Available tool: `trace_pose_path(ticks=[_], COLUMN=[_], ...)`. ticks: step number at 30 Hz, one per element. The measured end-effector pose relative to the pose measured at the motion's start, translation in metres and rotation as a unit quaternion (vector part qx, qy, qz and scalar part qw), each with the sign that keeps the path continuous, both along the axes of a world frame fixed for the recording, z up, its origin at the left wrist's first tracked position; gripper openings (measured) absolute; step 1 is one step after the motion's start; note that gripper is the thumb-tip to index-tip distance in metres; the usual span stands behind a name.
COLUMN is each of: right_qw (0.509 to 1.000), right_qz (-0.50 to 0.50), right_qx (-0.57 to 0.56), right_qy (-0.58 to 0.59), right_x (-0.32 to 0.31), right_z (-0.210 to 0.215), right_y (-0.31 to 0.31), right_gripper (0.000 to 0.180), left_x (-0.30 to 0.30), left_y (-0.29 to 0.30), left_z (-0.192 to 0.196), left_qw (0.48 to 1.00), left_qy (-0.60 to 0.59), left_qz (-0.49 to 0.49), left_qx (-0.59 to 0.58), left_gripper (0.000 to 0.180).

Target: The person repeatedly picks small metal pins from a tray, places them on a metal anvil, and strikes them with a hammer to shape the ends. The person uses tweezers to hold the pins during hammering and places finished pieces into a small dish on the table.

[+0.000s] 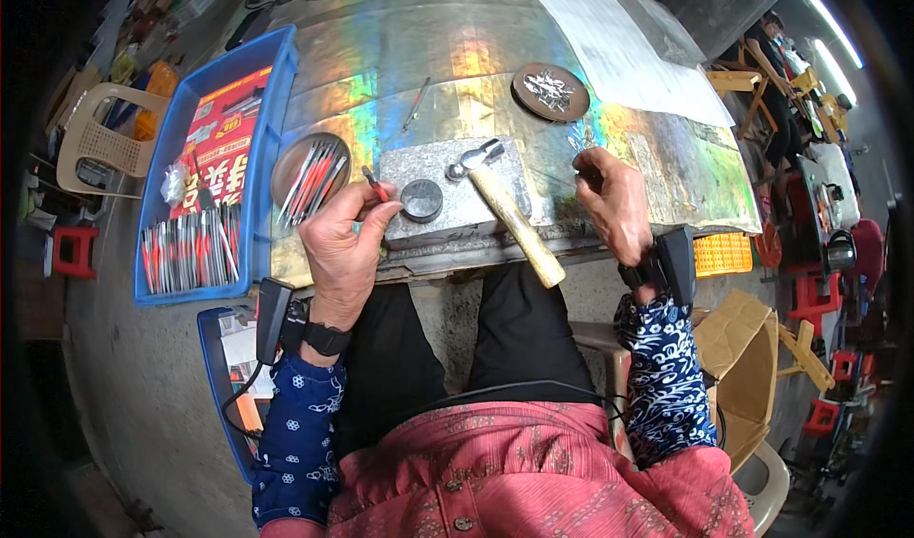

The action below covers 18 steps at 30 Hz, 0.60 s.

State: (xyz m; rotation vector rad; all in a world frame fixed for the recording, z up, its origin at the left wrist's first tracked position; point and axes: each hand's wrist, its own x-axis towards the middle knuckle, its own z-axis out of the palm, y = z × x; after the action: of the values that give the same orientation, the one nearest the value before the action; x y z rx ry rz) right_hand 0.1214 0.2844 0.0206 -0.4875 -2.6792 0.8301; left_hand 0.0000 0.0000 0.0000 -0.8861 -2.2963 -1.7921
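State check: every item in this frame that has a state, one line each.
left hand: fingers pinched on a thin red-tipped rod
right hand: closed on something small, too small to tell
hammer: lying on the stone block, handle past the bench edge, not held
black round die: resting on the block
left dish: holds rods
far dish: holds small metal pieces
blue tray: holds rods in a row
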Motion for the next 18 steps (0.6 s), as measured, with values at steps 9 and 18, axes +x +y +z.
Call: trace_pose_path(ticks=[9,18], right_qw=[0.972,0.89], right_qz=[0.049,0.113], right_qx=[-0.183,-0.419], right_qy=[0.137,0.139], right_x=[0.022,0.032], right_z=[0.031,0.04], right_y=[-0.063,-0.138], right_gripper=[0.007,0.007], left_x=[0.017,0.049], left_y=[-0.002,-0.006], left_z=[0.013,0.031], left_qw=[0.967,0.869], left_qy=[-0.196,-0.377], left_qz=[-0.056,-0.148], left_qx=[0.151,0.285], left_gripper=[0.012,0.015])
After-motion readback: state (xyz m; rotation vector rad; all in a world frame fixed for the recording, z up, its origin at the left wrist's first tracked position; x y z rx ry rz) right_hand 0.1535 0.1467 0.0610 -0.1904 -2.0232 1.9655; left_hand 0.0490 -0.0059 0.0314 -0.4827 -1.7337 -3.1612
